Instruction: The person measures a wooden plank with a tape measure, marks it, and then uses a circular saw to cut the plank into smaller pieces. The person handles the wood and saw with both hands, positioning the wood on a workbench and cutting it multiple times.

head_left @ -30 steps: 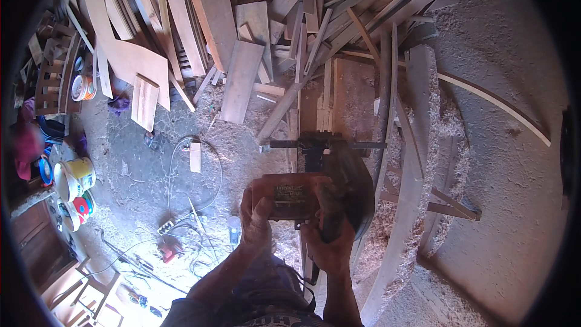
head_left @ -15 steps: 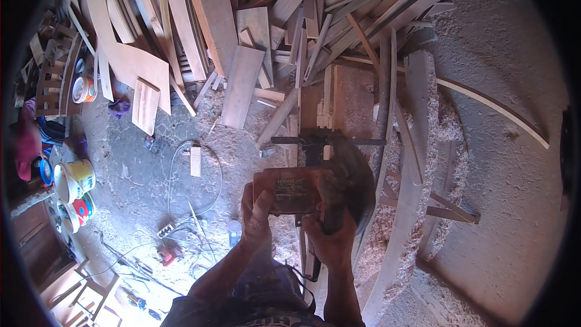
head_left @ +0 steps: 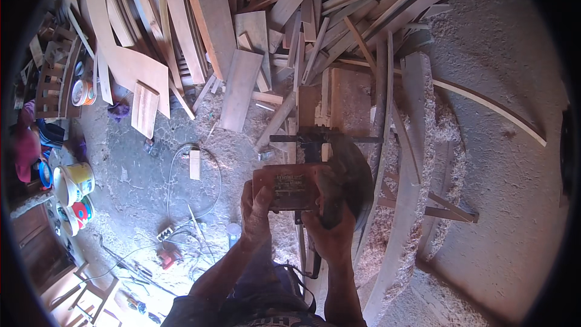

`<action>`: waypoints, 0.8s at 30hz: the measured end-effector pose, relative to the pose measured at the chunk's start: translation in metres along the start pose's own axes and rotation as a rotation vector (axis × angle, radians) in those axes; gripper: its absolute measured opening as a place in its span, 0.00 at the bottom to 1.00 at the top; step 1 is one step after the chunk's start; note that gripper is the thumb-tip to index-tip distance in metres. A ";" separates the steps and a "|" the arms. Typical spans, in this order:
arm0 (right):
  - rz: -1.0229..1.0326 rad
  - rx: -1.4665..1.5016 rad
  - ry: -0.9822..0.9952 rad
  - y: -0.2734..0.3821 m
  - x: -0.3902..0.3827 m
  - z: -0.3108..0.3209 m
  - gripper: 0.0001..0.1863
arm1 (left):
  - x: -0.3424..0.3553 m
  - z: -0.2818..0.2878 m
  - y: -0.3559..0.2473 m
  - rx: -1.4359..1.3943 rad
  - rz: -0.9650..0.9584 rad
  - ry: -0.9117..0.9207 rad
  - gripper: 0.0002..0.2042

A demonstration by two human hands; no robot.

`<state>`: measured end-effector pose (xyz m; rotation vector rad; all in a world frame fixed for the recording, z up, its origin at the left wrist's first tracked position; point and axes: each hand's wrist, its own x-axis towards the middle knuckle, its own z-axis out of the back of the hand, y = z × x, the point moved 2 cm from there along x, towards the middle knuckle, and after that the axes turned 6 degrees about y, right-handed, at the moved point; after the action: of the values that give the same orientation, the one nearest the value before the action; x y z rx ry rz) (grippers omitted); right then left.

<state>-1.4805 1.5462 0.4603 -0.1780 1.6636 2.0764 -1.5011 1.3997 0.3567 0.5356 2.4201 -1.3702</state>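
Observation:
Both my hands hold a power tool with a red, block-shaped body [head_left: 284,184] and a label on top. A dark rounded part [head_left: 354,181] bulges from its right side; I cannot make out the tool's exact kind. My left hand [head_left: 258,218] grips the left end of the body, thumb on top. My right hand [head_left: 331,233] is wrapped round the tool's rear grip. Just beyond is a black metal fitting [head_left: 315,135] with a thin crossbar. Boards [head_left: 351,100] lie further ahead. What sits under the tool is hidden.
Wood offcuts [head_left: 248,85] and long planks [head_left: 175,18] are heaped ahead. On the right a long curved board [head_left: 402,224] lies among shavings. Paint buckets [head_left: 75,181] stand at left. A looped cable [head_left: 171,175] and a power strip [head_left: 164,234] lie on the dusty floor.
The whole view has shifted very slightly. The power tool's body has tipped or moved a little forward; both hands keep their hold on it.

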 end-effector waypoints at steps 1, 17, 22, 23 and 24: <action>0.009 -0.013 -0.016 0.000 0.000 0.000 0.28 | 0.000 -0.001 -0.002 0.001 -0.004 0.007 0.30; 0.511 -0.374 -0.168 -0.038 -0.067 0.006 0.27 | -0.044 0.009 -0.004 0.168 -0.177 0.145 0.39; 0.346 -0.118 -0.218 -0.037 -0.107 0.023 0.27 | -0.076 0.022 0.002 0.254 -0.209 0.331 0.44; 0.274 -0.058 -0.219 -0.052 -0.120 0.031 0.26 | -0.080 0.040 0.037 0.005 -0.066 0.265 0.40; 0.236 -0.004 -0.225 -0.052 -0.127 0.037 0.25 | -0.082 0.067 0.093 -0.242 0.075 0.199 0.36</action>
<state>-1.3388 1.5536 0.4719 0.2541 1.6069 2.1755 -1.3803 1.3720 0.2901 0.7200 2.6444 -1.0178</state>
